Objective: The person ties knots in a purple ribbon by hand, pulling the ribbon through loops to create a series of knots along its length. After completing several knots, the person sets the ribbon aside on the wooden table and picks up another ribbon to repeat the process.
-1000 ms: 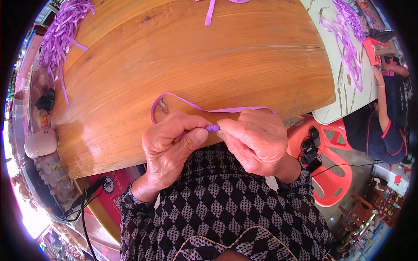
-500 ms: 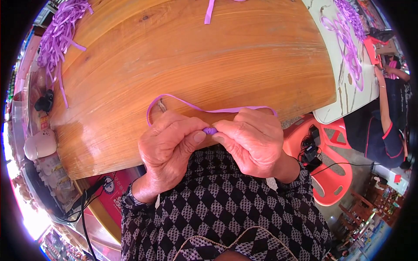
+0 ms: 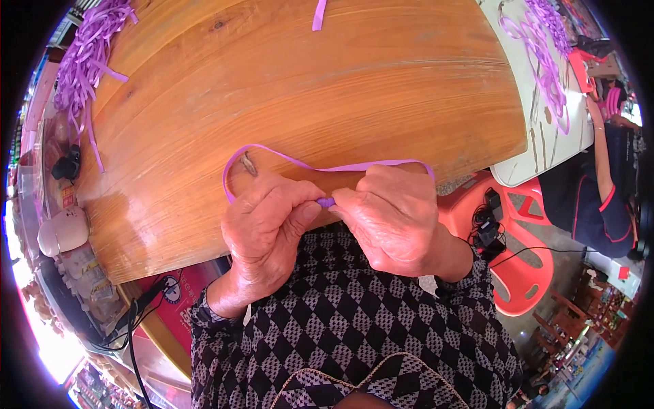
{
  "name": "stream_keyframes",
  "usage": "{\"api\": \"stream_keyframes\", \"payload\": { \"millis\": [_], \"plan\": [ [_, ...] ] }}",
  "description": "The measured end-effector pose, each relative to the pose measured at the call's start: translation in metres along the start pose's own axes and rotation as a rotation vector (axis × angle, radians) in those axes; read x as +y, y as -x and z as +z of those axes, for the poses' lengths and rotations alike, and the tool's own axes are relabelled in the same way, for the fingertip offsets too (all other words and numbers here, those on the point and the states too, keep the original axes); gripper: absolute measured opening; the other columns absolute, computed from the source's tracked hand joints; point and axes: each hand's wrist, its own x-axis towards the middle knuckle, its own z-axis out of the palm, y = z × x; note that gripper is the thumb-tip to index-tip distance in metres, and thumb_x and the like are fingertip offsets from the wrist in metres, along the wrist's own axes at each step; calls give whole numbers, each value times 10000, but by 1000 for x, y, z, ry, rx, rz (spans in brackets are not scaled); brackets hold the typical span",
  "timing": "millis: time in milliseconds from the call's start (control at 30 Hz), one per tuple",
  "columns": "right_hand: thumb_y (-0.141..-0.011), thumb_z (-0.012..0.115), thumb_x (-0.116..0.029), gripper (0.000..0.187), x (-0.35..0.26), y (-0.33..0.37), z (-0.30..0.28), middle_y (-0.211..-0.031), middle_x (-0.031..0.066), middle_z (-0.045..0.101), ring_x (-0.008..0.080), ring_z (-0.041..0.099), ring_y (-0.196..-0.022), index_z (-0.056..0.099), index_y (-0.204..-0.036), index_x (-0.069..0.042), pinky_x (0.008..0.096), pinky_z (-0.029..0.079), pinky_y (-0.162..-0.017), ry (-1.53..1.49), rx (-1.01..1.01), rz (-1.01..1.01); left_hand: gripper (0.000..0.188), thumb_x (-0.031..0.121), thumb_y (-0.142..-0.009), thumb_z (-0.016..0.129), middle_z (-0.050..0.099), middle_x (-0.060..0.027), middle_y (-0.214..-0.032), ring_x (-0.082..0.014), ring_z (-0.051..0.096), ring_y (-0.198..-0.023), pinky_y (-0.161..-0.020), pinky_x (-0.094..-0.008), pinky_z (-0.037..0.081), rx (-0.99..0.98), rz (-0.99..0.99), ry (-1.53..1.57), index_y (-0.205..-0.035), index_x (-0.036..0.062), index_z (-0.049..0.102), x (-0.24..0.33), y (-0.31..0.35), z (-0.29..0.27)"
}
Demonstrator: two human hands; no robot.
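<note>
My left hand (image 3: 269, 228) and my right hand (image 3: 392, 218) meet at the near edge of a polished wooden table (image 3: 286, 88). Both pinch a thin purple ribbon (image 3: 320, 167) between thumbs and fingertips, where a small purple fold shows between them. The ribbon forms a flat loop that runs out from my left hand, across the wood, and back around my right hand. The ribbon's ends are hidden inside my fingers.
A heap of purple ribbon strips (image 3: 85, 51) lies at the table's far left. A single strip (image 3: 319, 13) lies at the far edge. More ribbon loops (image 3: 541, 54) rest on a white table at right, beside a seated person (image 3: 599, 184) and a red plastic stool (image 3: 511, 238).
The loop has widened and flattened slightly on the wood. My hands stay together at the table edge, working the fold between the fingertips.
</note>
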Motion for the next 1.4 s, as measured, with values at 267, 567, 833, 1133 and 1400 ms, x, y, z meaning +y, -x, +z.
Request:
{"api": "stream_keyframes", "payload": {
  "millis": [267, 567, 833, 1133, 1400],
  "plan": [
    [-573, 717, 43, 270, 5, 11, 7, -581, 56, 474, 191, 428, -458, 581, -806, 34, 303, 292, -410, 6, 67, -37, 115, 15, -736, 683, 575, -86, -732, -202, 553, -619, -544, -279, 429, 28, 40, -24, -837, -14, 637, 7, 0, 1],
    [-626, 711, 50, 223, -2, 10, 10, -590, 80, 494, 210, 460, -470, 587, -810, 23, 304, 313, -426, -28, 108, 23, 122, 14, -716, 698, 546, -96, -683, -223, 532, -555, -486, -284, 406, 113, 141, -231, -824, -6, 645, 10, 2, 7],
    [-715, 730, -46, 194, -4, 6, 4, -634, 82, 564, 172, 498, -492, 601, -851, 4, 285, 357, -451, -334, 126, 298, 88, 25, -798, 652, 598, -84, -740, -163, 560, -617, -548, -256, 433, 10, -39, 150, -865, -24, 621, 4, 0, 0],
    [-691, 731, -60, 195, 3, 11, 9, -682, 77, 597, 199, 521, -517, 591, -816, -8, 285, 376, -469, -127, 168, 23, 103, -20, -774, 644, 574, -110, -729, -215, 562, -577, -509, -272, 425, -35, -42, 32, -866, -26, 598, 11, 7, 1],
    [-483, 682, 61, 317, 1, 13, 2, -625, 109, 530, 229, 489, -498, 542, -768, 47, 311, 350, -407, -100, -11, -81, 191, -17, -681, 684, 533, -100, -686, -254, 525, -545, -465, -306, 399, -73, 197, -200, -856, -6, 609, 9, 8, 4]
  ]
}}
